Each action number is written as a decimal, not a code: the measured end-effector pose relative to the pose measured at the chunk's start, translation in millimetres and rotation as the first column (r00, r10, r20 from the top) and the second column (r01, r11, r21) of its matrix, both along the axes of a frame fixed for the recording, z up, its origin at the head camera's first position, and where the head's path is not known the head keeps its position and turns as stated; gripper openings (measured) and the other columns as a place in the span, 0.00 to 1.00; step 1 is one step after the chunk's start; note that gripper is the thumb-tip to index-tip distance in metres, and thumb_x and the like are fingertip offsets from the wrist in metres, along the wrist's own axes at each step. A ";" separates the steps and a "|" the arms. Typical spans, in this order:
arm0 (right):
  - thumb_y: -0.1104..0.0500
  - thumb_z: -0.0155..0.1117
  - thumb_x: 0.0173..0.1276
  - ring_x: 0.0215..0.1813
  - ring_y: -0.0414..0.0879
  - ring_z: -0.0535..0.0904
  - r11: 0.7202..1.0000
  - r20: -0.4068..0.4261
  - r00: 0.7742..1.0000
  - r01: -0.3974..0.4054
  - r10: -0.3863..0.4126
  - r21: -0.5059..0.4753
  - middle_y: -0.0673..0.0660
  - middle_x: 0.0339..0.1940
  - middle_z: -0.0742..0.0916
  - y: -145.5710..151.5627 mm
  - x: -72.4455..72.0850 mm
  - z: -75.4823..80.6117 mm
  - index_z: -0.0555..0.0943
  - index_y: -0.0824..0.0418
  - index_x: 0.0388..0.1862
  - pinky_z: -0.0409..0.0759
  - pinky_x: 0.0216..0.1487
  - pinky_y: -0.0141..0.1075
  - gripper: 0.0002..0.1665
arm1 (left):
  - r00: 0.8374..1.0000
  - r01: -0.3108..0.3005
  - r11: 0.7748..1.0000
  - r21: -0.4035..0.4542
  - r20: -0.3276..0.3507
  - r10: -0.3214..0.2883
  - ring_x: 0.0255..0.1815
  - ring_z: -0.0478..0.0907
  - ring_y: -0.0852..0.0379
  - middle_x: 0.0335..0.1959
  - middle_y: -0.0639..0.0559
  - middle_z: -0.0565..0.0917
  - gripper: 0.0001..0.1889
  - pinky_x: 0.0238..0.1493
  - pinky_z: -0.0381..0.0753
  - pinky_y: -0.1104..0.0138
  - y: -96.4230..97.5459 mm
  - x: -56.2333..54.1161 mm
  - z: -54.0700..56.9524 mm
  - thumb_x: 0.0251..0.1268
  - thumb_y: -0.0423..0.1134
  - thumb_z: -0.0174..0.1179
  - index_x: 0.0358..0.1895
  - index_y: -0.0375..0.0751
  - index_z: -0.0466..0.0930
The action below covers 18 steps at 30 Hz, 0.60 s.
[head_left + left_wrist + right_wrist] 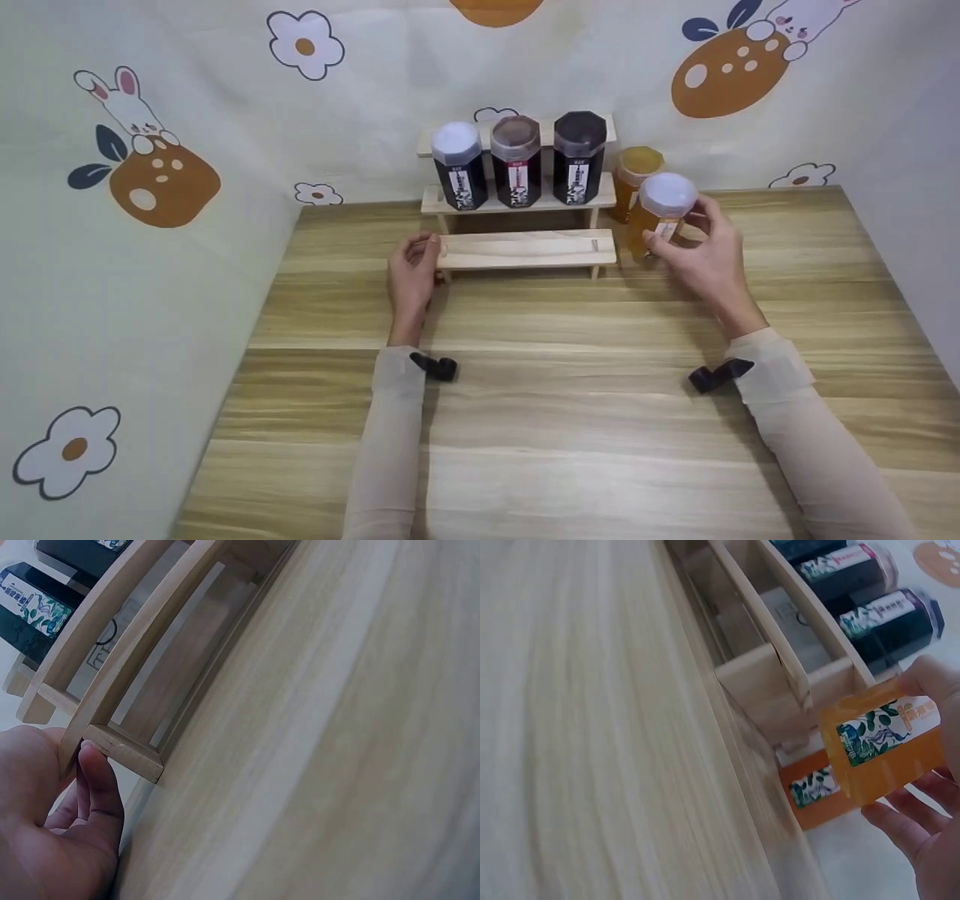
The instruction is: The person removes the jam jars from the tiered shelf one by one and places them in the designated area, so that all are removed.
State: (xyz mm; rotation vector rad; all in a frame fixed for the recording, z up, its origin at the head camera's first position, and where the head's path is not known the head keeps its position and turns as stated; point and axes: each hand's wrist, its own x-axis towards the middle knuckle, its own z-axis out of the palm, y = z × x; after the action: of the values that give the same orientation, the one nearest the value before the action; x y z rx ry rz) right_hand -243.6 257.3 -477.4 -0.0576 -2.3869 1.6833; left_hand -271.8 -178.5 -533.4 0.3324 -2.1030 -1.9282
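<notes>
My right hand [714, 255] holds an amber bottle [667, 199] with a white lid, thumb on one side and fingers on the other. In the right wrist view this bottle [881, 739] overlaps a second orange bottle [814, 791], which stands against the right end of the wooden tiered rack [525, 250]. That second bottle has a yellowish lid [640, 159]. At the rack's left end, my left hand [412, 279] pinches the lowest step. The left wrist view shows its fingertips [91, 754] at the end of the wooden frame.
Three dark bottles stand in a row on the middle step: one white-lidded [459, 165], one brown-lidded [516, 161] and one black-lidded [579, 157]. Behind the rack hangs a patterned cloth [375, 97]. The wood-grain table [570, 435] stretches out in front, with cloth walls at both sides.
</notes>
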 end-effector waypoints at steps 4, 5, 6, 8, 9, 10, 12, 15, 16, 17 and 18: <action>0.56 0.87 0.61 0.71 0.53 0.78 0.999 0.019 0.999 0.029 -0.029 -0.019 0.59 0.73 0.79 12.8 -7.0 -5.8 0.71 0.61 0.78 0.86 0.68 0.42 0.50 | 1.000 0.001 1.000 -0.004 -0.003 -0.001 0.32 0.85 0.58 0.49 0.46 0.89 0.16 0.27 0.88 0.64 0.2 0.2 0.4 0.78 0.49 0.68 0.57 0.42 0.84; 0.56 0.87 0.62 0.71 0.53 0.78 0.999 0.028 0.999 0.032 -0.032 -0.017 0.60 0.73 0.78 15.7 -8.6 -7.5 0.71 0.61 0.78 0.86 0.68 0.42 0.50 | 1.000 0.000 1.000 -0.004 -0.004 0.000 0.32 0.84 0.58 0.49 0.46 0.89 0.16 0.27 0.88 0.64 0.1 0.3 0.3 0.78 0.48 0.68 0.57 0.42 0.84; 0.56 0.86 0.62 0.72 0.53 0.77 0.999 0.037 0.999 0.034 -0.034 -0.014 0.60 0.74 0.78 18.4 -10.0 -9.2 0.70 0.61 0.78 0.86 0.69 0.41 0.50 | 1.000 -0.001 1.000 -0.004 -0.004 0.001 0.31 0.84 0.58 0.48 0.46 0.89 0.16 0.27 0.87 0.64 0.2 0.5 0.4 0.78 0.48 0.68 0.57 0.42 0.84; 0.57 0.86 0.62 0.72 0.53 0.77 0.999 0.052 0.998 0.035 -0.034 -0.010 0.60 0.74 0.78 23.4 -12.4 -12.8 0.70 0.62 0.78 0.85 0.70 0.41 0.50 | 1.000 -0.002 1.000 -0.005 -0.005 0.002 0.31 0.84 0.57 0.48 0.46 0.89 0.16 0.26 0.87 0.64 0.1 0.6 0.4 0.78 0.48 0.68 0.57 0.42 0.84; 0.57 0.86 0.62 0.73 0.53 0.77 0.999 0.062 0.997 0.037 -0.036 -0.005 0.60 0.74 0.77 25.5 -13.2 -14.4 0.69 0.62 0.79 0.85 0.70 0.41 0.50 | 1.000 -0.003 1.000 -0.008 -0.005 0.003 0.31 0.84 0.57 0.48 0.46 0.89 0.16 0.26 0.87 0.65 0.0 0.7 0.5 0.78 0.49 0.69 0.57 0.43 0.85; 0.57 0.86 0.62 0.72 0.53 0.77 0.999 0.073 0.997 0.039 -0.039 -0.006 0.61 0.74 0.77 27.4 -14.0 -16.1 0.69 0.61 0.78 0.84 0.71 0.40 0.50 | 1.000 -0.002 1.000 -0.015 -0.005 0.002 0.33 0.85 0.57 0.48 0.47 0.89 0.16 0.27 0.87 0.65 -0.1 0.7 0.5 0.78 0.49 0.68 0.57 0.43 0.85; 0.57 0.87 0.62 0.72 0.53 0.78 0.999 0.096 0.994 0.044 -0.043 -0.010 0.61 0.73 0.78 30.2 -15.0 -18.7 0.70 0.61 0.78 0.84 0.70 0.39 0.50 | 1.000 -0.003 0.999 -0.038 -0.004 0.003 0.39 0.86 0.57 0.49 0.47 0.89 0.16 0.29 0.87 0.66 -0.2 0.9 0.5 0.78 0.50 0.68 0.57 0.44 0.85; 0.57 0.87 0.62 0.72 0.54 0.79 0.999 0.116 0.992 0.054 -0.053 -0.008 0.62 0.73 0.78 33.1 -16.7 -21.7 0.69 0.62 0.77 0.84 0.70 0.39 0.50 | 1.000 -0.005 0.997 -0.071 0.001 0.005 0.48 0.86 0.56 0.49 0.48 0.89 0.16 0.33 0.88 0.67 -0.4 0.7 0.3 0.78 0.51 0.67 0.58 0.45 0.86; 0.57 0.87 0.62 0.72 0.55 0.79 0.998 0.119 0.991 0.056 -0.054 -0.008 0.63 0.73 0.78 33.7 -17.6 -22.4 0.69 0.63 0.77 0.83 0.71 0.40 0.50 | 1.000 -0.007 0.997 -0.076 0.003 0.007 0.50 0.86 0.56 0.50 0.48 0.89 0.16 0.35 0.88 0.68 -0.5 0.6 0.4 0.78 0.51 0.67 0.58 0.45 0.86; 0.57 0.87 0.62 0.73 0.56 0.78 0.998 0.118 0.992 0.055 -0.055 -0.003 0.64 0.74 0.77 34.3 -18.4 -22.8 0.68 0.64 0.77 0.82 0.73 0.41 0.51 | 1.000 -0.007 0.997 -0.073 0.003 0.007 0.50 0.86 0.55 0.50 0.48 0.89 0.16 0.35 0.88 0.67 -0.6 0.3 0.3 0.79 0.51 0.67 0.58 0.44 0.86; 0.58 0.86 0.62 0.74 0.58 0.77 0.998 0.116 0.992 0.055 -0.055 0.003 0.64 0.75 0.77 35.0 -19.2 -23.0 0.67 0.65 0.78 0.81 0.75 0.43 0.51 | 1.000 -0.009 0.997 -0.073 0.003 0.009 0.51 0.86 0.54 0.50 0.47 0.90 0.16 0.35 0.88 0.67 -0.8 -0.1 0.4 0.78 0.51 0.67 0.58 0.44 0.86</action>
State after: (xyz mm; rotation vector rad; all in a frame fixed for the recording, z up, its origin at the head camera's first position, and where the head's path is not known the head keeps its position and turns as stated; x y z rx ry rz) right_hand -262.8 292.2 -500.5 -0.2263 -2.4440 1.6989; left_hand -271.9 -179.3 -533.0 0.3298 -2.1641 -1.8411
